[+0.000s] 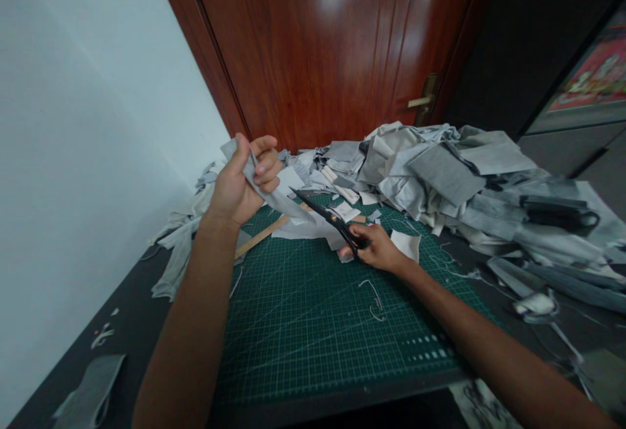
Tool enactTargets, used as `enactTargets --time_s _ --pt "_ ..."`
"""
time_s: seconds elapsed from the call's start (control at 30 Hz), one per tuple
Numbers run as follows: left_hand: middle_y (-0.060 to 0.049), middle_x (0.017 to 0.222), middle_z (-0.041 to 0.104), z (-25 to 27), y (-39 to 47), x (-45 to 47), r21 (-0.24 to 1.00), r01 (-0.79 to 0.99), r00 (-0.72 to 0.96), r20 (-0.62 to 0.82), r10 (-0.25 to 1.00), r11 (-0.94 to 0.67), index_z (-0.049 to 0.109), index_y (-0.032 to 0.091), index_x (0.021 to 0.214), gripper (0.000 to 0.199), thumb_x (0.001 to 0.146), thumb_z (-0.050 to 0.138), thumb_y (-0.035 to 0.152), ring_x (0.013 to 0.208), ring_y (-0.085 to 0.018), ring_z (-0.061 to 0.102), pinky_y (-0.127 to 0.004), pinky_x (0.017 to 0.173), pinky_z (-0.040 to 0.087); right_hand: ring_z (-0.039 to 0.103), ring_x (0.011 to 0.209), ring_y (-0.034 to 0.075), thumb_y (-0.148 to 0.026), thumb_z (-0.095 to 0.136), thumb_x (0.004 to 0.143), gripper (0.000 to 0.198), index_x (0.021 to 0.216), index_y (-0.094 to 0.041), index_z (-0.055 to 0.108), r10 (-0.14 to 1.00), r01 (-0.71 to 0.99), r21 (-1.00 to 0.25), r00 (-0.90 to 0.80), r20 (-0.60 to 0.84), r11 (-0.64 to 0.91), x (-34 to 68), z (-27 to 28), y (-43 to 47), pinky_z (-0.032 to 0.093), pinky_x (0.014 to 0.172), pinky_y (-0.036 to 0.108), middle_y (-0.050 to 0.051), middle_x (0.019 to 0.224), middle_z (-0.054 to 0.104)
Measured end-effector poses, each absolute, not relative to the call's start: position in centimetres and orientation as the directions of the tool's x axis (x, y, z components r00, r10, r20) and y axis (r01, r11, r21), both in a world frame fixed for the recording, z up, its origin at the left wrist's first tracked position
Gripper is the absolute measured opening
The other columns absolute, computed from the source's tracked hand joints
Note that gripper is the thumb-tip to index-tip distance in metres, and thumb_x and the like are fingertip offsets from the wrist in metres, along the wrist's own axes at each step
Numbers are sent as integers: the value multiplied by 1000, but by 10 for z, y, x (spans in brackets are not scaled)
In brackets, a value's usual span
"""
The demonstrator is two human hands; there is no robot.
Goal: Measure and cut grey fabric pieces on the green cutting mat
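Nearest, a folded grey cloth [92,386] lies on the dark table [132,325] at lower left, apart from the green cutting mat [303,338]; on the mat, white thread [378,300] curls loose in front of the right hand [374,246], and it could snag in the blades if they dip that low; the right hand is closed around the handles of the black scissors [332,217], whose blades look nearly together and point forward and to the left; the left hand [249,178] is raised beyond the mat's left part, thumb and fingers clamped on a grey cloth strip [283,202]; that strip slants down from the grip, its lower end near the blades, though I cannot tell whether they touch; being limp and held only at the upper end, it could swing or fold between the blades and take a crooked cut; the tips point toward the left hand's side, so a careless forward push could nick a finger; pale cloth pieces [303,228] lie below the strip, beside a wooden strip [264,236], and a low snip could catch them too; farther off, a loose cloth heap [415,165] crowds the mat's far edge and could slide onto it if bumped; behind stands a reddish-brown door [317,44].
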State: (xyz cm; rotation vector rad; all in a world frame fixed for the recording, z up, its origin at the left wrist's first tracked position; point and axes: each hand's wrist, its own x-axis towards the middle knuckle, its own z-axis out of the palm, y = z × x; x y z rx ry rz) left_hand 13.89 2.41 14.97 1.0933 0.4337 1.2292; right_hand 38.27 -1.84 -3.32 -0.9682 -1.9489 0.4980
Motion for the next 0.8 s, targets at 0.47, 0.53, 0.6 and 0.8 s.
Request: enactTargets --time_s 0.47,0.53,0.6,0.8 --pt "5 51 39 149 20 147 851 -523 384 283 879 -46 69 15 85 57 106 30 52 36 -5 37 -14 33 30 40 64 13 -52 77 74 46 77 -23 42 807 456 -666 -345 479 590 383 -31 -23 29 58 27 -4 72 46" --pt "4 51 38 148 19 151 857 -514 409 284 867 -38 69 15 83 59 105 29 53 36 -5 36 -14 33 30 40 64 13 -53 77 75 45 79 -22 44 812 471 -661 -338 476 584 384 -32 -22 29 58 27 -4 72 47" --pt "4 50 39 147 17 153 865 -501 417 276 866 -35 69 15 83 60 105 30 55 37 -5 36 -14 33 30 41 64 13 -53 76 76 45 80 -22 44 814 477 -659 -338 473 581 385 -33 -21 29 58 27 -3 73 47" --pt "4 50 40 146 16 154 881 -472 411 257 875 -37 70 16 86 58 103 33 58 37 -6 38 -16 35 31 41 62 13 -53 77 75 45 79 -22 44 821 458 -682 -332 464 570 384 -32 -22 28 58 27 -4 71 48"
